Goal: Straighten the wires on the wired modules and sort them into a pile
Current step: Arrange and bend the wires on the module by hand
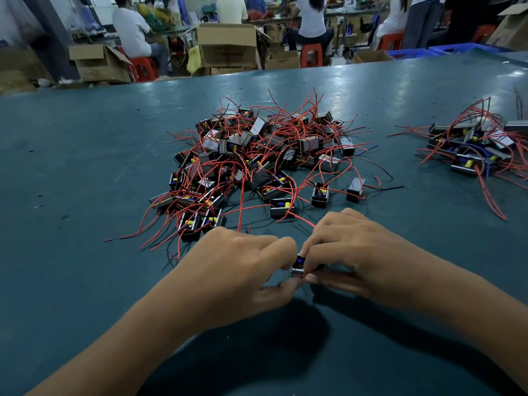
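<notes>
Two hands [285, 261] hold one module [300, 267]; two piles [257, 155] of modules sit on one table [85, 167]

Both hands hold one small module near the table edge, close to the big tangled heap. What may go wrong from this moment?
1. The left hand and right hand pinch one module tightly; its red wire is thin, so a hard pull might strain the joint.
2. That wire runs toward the unsorted heap and may snag there.
3. The sorted pile on the right looks tangled too, so wires may bend again.
</notes>
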Tool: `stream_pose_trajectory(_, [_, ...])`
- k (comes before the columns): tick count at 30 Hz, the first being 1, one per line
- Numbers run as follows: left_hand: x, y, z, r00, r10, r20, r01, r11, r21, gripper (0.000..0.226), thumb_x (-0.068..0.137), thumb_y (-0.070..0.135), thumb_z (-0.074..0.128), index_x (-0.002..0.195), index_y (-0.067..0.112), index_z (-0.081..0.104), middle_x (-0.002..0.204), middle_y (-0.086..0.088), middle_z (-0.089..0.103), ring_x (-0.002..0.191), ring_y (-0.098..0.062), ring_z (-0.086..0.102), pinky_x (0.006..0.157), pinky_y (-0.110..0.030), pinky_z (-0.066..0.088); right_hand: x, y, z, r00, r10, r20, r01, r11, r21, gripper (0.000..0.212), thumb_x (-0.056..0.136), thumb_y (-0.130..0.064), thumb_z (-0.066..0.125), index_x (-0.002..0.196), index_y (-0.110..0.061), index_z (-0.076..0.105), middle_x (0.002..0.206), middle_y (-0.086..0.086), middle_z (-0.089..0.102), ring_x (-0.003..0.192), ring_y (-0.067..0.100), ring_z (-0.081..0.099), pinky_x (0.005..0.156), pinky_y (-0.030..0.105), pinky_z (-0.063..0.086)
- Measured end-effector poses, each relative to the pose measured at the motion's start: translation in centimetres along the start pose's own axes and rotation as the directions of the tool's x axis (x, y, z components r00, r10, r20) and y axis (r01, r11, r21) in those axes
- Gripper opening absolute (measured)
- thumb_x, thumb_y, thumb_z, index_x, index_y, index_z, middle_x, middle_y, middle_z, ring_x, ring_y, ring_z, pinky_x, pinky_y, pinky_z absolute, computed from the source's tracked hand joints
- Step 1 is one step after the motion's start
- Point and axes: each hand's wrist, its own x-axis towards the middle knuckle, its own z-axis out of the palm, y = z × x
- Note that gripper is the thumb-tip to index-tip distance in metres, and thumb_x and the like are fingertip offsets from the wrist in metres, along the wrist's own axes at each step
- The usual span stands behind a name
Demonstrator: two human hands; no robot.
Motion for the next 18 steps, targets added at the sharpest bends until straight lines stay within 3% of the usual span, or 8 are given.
stream_pose_trajectory(6, [-0.2, -0.9, -0.3, 0.993, 0.080, 0.092, -0.083, 0.996, 0.029, 0.026, 0.098, 0.030, 0.057, 0.083, 0.014, 0.070, 0.069, 0.003, 0.060, 0.052, -0.023, 0.053, 0.041, -0.035, 0.043, 0.1, 0.0, 0.0, 1.000, 0.001, -0.002, -0.001, 1.000, -0.022, 0.013, 0.093, -0.040, 0.064, 0.093, -0.029, 0.070, 0.100, -0.016, 0.067, 0.093, 0.018, 0.059, 0.077, 0.040, 0.045])
stream_pose_trajectory(14, [-0.5, -2.0, -1.2, 0.982, 0.060, 0.179, -0.061, 0.998, 0.001, 0.030, 0.098, 0.040, 0.053, 0.080, 0.019, 0.065, 0.068, 0.007, 0.060, 0.055, -0.019, 0.052, 0.046, -0.028, 0.042, 0.2, 0.0, 0.1, 1.000, -0.009, -0.004, 0.008, 0.998, -0.064, 0.009, 0.090, -0.035, 0.069, 0.091, -0.026, 0.067, 0.096, -0.014, 0.066, 0.091, 0.017, 0.059, 0.077, 0.039, 0.046])
stream_pose_trajectory(18, [-0.9, -2.5, -1.5, 0.968, 0.040, 0.247, -0.029, 0.998, -0.048, 0.031, 0.097, 0.046, 0.049, 0.082, 0.024, 0.065, 0.069, 0.010, 0.062, 0.058, -0.012, 0.051, 0.050, -0.024, 0.038, 0.1, -0.1, 0.4, 0.993, 0.121, 0.005, -0.121, 0.992, -0.021, 0.032, 0.081, -0.031, 0.078, 0.108, -0.021, 0.062, 0.101, -0.008, 0.063, 0.092, 0.016, 0.057, 0.084, 0.038, 0.049])
